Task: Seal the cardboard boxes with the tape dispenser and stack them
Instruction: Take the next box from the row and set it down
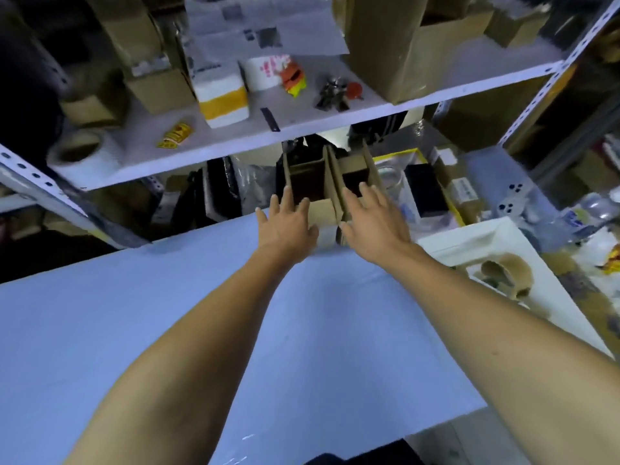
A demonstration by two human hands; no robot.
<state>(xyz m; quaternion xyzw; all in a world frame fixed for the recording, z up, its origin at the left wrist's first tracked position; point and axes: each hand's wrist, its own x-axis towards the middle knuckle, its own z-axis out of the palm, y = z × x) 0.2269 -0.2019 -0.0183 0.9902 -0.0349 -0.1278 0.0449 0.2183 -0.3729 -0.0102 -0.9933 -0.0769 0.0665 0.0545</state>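
Two small open cardboard boxes stand side by side at the far edge of the blue table, flaps upright. My left hand lies with straight fingers on the left box. My right hand lies with spread fingers on the right box. A brown tape roll on a dispenser lies to the right on a white foam tray, away from both hands.
A white metal shelf overhangs the boxes, carrying cartons, a white and yellow block, tape rolls and small items. Behind the table lie black packages, clear bags and more cartons. A shelf upright rises at the right.
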